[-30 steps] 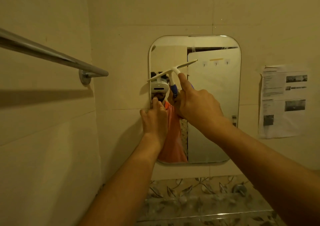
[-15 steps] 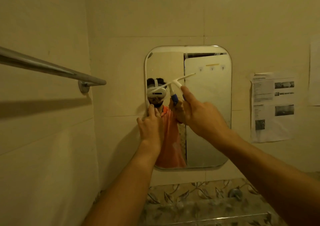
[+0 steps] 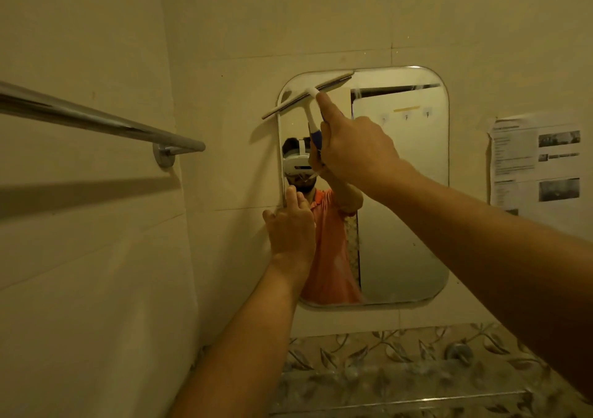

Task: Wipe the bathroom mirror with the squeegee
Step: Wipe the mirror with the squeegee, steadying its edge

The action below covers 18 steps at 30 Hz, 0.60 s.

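A rounded rectangular mirror (image 3: 401,212) hangs on the tiled wall ahead. My right hand (image 3: 356,148) grips the blue and white handle of a white squeegee (image 3: 308,95), forefinger stretched along its neck. The blade lies tilted across the mirror's top left corner, its left end past the edge onto the wall. My left hand (image 3: 290,225) rests against the mirror's left edge at mid height, fingers pointing up and close together, holding nothing. The mirror reflects a person in an orange shirt.
A chrome towel rail (image 3: 96,120) juts from the left wall at shoulder height. A printed paper sheet (image 3: 539,167) is stuck to the wall right of the mirror. Below runs a leaf-patterned tile band with a glass shelf (image 3: 401,401) and a round metal fitting (image 3: 459,352).
My right hand has lifted the squeegee from the mirror's middle left up to its top left corner. My left hand stays at the mirror's left edge.
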{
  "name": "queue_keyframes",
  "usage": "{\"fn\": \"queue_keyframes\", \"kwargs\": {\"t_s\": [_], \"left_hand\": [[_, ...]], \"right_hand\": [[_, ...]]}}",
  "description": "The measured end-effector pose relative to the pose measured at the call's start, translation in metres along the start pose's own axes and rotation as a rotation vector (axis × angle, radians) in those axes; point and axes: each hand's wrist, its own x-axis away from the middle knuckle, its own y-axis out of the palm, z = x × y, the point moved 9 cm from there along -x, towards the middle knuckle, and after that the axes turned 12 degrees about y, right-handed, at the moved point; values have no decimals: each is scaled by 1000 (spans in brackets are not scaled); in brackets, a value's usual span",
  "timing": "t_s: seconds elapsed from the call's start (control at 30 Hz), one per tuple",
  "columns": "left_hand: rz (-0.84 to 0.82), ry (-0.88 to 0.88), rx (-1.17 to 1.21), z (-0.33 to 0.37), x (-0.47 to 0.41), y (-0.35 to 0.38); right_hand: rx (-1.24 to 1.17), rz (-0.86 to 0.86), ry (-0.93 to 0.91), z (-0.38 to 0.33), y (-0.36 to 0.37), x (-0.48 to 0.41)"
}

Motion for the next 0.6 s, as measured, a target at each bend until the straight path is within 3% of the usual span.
{"fn": "queue_keyframes", "kwargs": {"t_s": [0.6], "left_hand": [[-46, -61, 75, -3, 24, 7]], "right_hand": [[163, -50, 19, 76, 65, 116]]}}
